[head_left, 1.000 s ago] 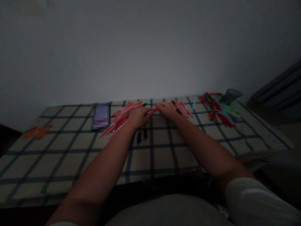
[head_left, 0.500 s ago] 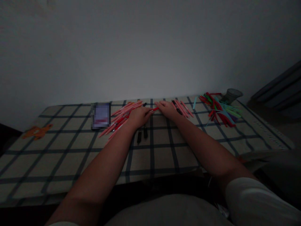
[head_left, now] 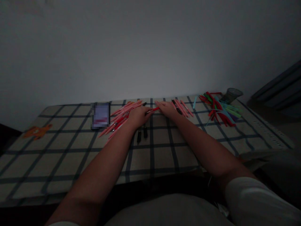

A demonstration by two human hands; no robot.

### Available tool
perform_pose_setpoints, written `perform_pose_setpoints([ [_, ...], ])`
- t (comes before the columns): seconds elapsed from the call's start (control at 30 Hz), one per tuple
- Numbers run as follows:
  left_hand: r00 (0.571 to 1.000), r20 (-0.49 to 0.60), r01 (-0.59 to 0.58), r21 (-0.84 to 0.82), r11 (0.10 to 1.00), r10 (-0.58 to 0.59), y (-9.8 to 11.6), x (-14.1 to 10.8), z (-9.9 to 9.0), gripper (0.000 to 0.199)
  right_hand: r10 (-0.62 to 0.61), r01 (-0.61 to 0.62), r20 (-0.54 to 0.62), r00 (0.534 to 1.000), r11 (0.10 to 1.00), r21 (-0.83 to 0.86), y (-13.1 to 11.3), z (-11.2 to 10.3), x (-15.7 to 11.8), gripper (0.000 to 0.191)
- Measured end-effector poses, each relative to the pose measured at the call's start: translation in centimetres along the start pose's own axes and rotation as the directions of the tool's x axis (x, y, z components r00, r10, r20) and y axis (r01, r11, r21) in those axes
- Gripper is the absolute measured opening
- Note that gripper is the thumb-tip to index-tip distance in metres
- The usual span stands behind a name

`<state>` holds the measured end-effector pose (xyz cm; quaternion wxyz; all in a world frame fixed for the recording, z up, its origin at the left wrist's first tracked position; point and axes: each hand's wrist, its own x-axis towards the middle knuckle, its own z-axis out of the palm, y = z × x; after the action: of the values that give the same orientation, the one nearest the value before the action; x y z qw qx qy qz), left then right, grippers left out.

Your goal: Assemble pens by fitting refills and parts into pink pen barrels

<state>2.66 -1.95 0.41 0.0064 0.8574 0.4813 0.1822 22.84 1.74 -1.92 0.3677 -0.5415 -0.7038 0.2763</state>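
A red pen [head_left: 153, 110] spans the gap between my two hands, tilted slightly up to the right. My left hand [head_left: 138, 116] is closed on its left end, and my right hand [head_left: 166, 108] is closed on the right end, its fingers partly hidden. Beside and partly under my left hand lies a spread of pink and red pens [head_left: 117, 123]. Two black pens [head_left: 139, 136] stick out below that hand. Just right of my right hand rest several pink pens [head_left: 185, 108] with a black pen [head_left: 176, 107] among them.
A checked cloth [head_left: 162, 157] covers the table, which meets a wall at the back. A blurred phone-like rectangle [head_left: 101, 115] lies left of the pens. At right are colourful strips [head_left: 221, 111] and a dark clear cup [head_left: 232, 94]. An orange bear shape [head_left: 37, 131] is far left.
Both hands stay almost in place, with the red pen still held between them. The pens on the table have not visibly moved.
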Motion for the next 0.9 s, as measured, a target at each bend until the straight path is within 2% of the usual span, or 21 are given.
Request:
perform_pose_setpoints([
  [0.27, 1.0, 0.021, 0.003, -0.004, 1.0, -0.002, 0.1, 0.0, -0.2, 0.035, -0.055, 0.055, -0.016, 0.998, 0.998, -0.008, 0.3, 0.1, 0.1, 0.05],
  [0.63, 0.998, 0.069, 0.002, -0.04, 0.999, 0.001, 0.3, 0.0, -0.3, 0.033, -0.073, 0.073, -0.004, 0.997, 0.997, -0.02, -1.1, -0.4, -0.6, 0.047],
  [0.9, 0.998, 0.068, -0.006, -0.039, 0.999, 0.009, 0.1, 0.1, 0.2, 0.033, -0.083, 0.083, -0.012, 0.996, 0.997, -0.004, -1.2, -0.4, -0.7, 0.046],
])
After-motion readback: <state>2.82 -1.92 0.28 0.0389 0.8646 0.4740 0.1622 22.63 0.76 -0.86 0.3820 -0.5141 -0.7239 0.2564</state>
